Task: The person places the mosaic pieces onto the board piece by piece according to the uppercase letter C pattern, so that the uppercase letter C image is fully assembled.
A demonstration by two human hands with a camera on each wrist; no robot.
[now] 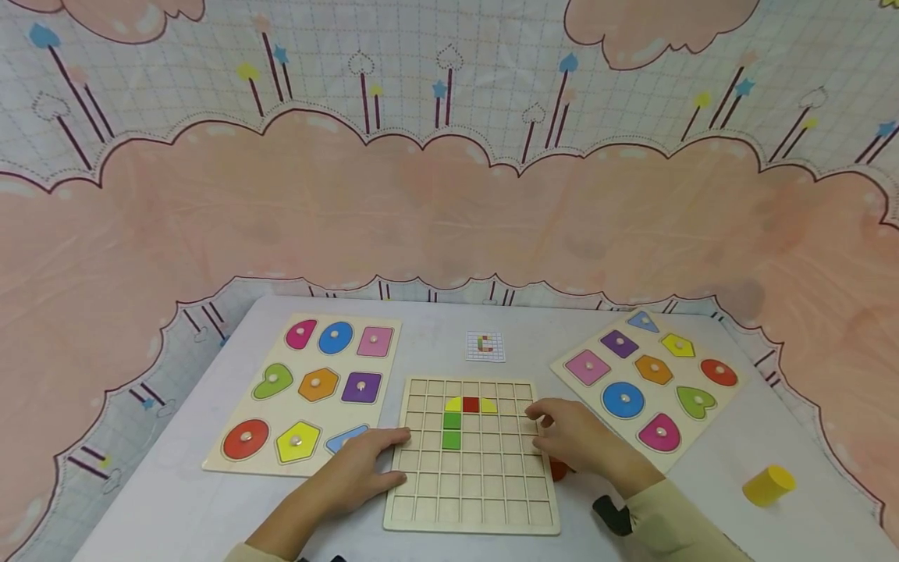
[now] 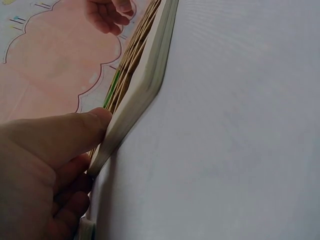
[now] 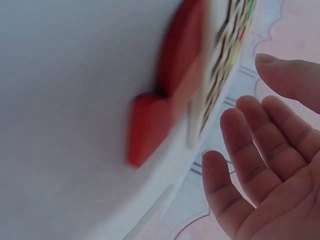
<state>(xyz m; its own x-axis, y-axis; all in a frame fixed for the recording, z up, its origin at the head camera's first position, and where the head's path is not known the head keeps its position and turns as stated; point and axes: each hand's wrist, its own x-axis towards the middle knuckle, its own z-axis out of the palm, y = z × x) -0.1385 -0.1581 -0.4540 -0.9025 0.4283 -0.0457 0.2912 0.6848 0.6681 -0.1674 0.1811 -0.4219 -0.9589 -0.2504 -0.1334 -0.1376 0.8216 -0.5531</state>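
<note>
A wooden grid board (image 1: 502, 490) lies on the table in the head view. It bears a red square (image 1: 470, 404) between two yellow rounded-corner pieces (image 1: 453, 404), with green squares (image 1: 452, 440) below the left one. My left hand (image 1: 354, 472) touches the board's left edge with extended thumb and forefinger; the left wrist view has the thumb (image 2: 82, 132) against that edge. Over the board's right edge hovers my right hand (image 1: 579, 437), fingers loosely bent, palm bare in the right wrist view. Red blocks (image 3: 150, 127) lie beside the board's right side, mostly hidden from the head view.
Peg puzzle boards with colourful shapes stand at left (image 1: 281, 421) and right (image 1: 604, 367). A small pattern card (image 1: 497, 347) lies behind the grid board. A yellow cylinder (image 1: 769, 485) is at the far right of the white table (image 1: 168, 499). Patterned cloth (image 1: 449, 211) hangs behind.
</note>
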